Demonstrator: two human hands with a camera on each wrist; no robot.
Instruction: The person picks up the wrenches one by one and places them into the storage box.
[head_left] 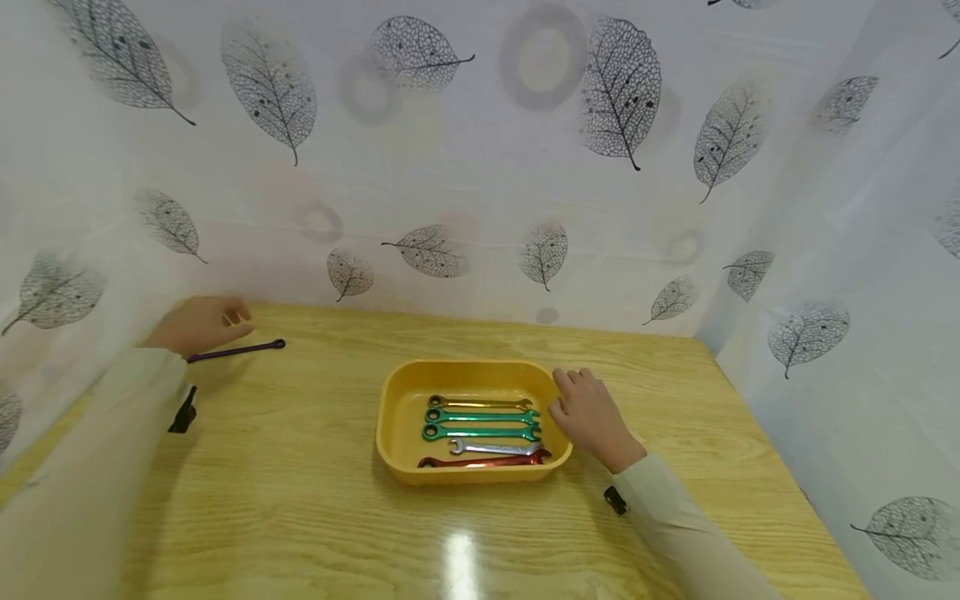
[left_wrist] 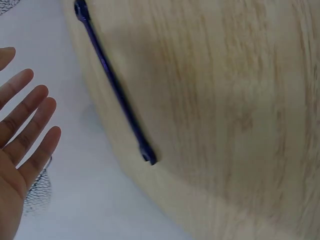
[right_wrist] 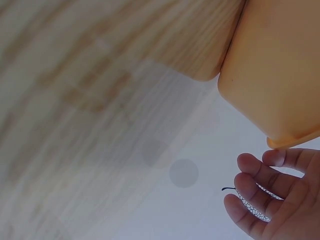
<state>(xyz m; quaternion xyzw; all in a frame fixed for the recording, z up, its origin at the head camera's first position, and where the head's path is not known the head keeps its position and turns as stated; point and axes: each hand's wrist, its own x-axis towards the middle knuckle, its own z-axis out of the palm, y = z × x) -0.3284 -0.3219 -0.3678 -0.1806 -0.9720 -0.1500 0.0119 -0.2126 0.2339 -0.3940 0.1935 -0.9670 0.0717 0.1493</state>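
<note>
Near the back left of the table, my left hand [head_left: 201,325] hovers above a dark purple combination wrench [head_left: 238,350]. The left wrist view shows that wrench [left_wrist: 116,87] lying whole on the wood, apart from the spread, straight fingers [left_wrist: 37,120]. My right hand [head_left: 590,417] is at the right end of a yellow plastic tray [head_left: 397,462], fingers loosely bent. Seen from the right wrist, the fingertips are right at the tray's rim [right_wrist: 292,140]. Inside the tray lie a gold wrench [head_left: 480,404], two green wrenches [head_left: 483,432], a silver wrench [head_left: 495,448] and a red wrench [head_left: 487,462].
A light wood table [head_left: 300,517] carries everything. Behind it and along both sides hangs a white curtain [head_left: 480,167] printed with leaves. Small black devices show beneath both wrists, such as the right one [head_left: 616,501].
</note>
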